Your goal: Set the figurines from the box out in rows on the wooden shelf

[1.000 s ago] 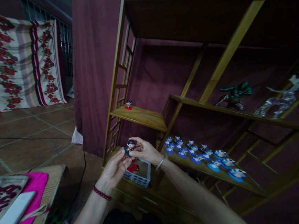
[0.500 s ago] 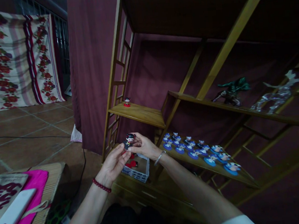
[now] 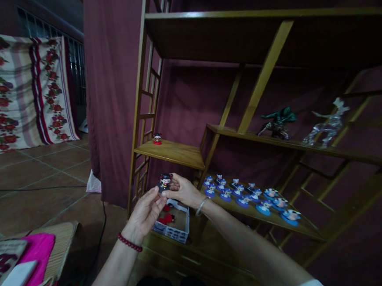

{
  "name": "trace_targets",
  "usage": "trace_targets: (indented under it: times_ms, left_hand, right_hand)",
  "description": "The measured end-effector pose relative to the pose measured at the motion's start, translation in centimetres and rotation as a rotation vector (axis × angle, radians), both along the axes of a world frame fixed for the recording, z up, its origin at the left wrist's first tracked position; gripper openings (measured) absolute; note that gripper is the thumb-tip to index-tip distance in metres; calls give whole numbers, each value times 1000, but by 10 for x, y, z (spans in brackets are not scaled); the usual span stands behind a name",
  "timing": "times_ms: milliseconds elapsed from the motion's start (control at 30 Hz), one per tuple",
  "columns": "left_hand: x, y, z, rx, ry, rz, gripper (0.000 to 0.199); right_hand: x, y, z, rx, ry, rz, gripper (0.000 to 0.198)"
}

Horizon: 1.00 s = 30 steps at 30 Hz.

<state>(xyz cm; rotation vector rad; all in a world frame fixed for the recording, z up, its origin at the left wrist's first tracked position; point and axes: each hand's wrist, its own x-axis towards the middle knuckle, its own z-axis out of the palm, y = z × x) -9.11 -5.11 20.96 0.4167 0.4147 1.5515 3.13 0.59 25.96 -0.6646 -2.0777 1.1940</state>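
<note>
Both forearms (image 3: pixel 113 266) are reached forward, angled inward. Left hand (image 3: pixel 145 212) is turned thumb-side up, fingers bent, thumb tip pressed in. Right hand (image 3: pixel 185 192) is brought across from the right, back upward, thumb and fingers pinched. Fingertips of both hands are set near each other.

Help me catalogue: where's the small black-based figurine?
The figurine is left of centre in head view, between left hand and right hand, above the open white box.
</note>
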Motion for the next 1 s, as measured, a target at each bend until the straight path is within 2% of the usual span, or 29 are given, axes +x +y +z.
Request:
trace_targets:
  times_ms: [300,500,667,1000]
  left_hand:
    - [0,2,21,37,74,-24,9]
    - [-1,4,39,64,139,11,6]
    - [-2,9,47,101,199,48,7]
    - [-1,20,62,140,522,254,20]
  right_hand:
    - [5,0,17,49,19,-30,43]
    - [4,4,27,97,37,-32,43]
    - [2,6,36,81,72,-46,39]
    - [1,27,55,110,85,-134,44]
